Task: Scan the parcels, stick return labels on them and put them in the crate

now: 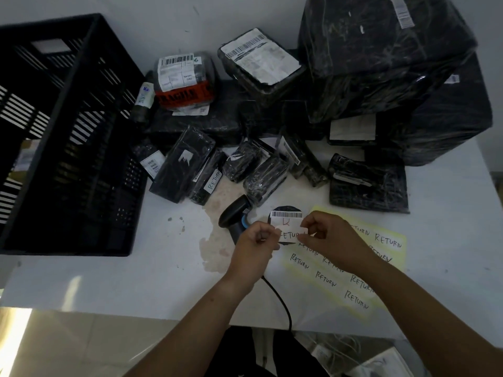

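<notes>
A small black-wrapped parcel (285,209) shows its white barcode slip, just beside the scanner (234,214). A white return label (291,235), handwritten RETURN, stretches across its front, pinched at the ends by the left hand (255,247) and right hand (328,238). Under the right hand the yellow label sheet (386,257) lies flat, with more RETURN stickers on it. Behind is a heap of black parcels (272,118); one slim parcel (202,190) already wears a RETURN sticker. The black slatted crate (68,137) stands at the left.

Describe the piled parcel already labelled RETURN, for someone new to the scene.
Find the black crate on the left. Right of its near corner, the slim parcel lies beside a wider one. Unlike its neighbours, it bears a handwritten RETURN strip.
</notes>
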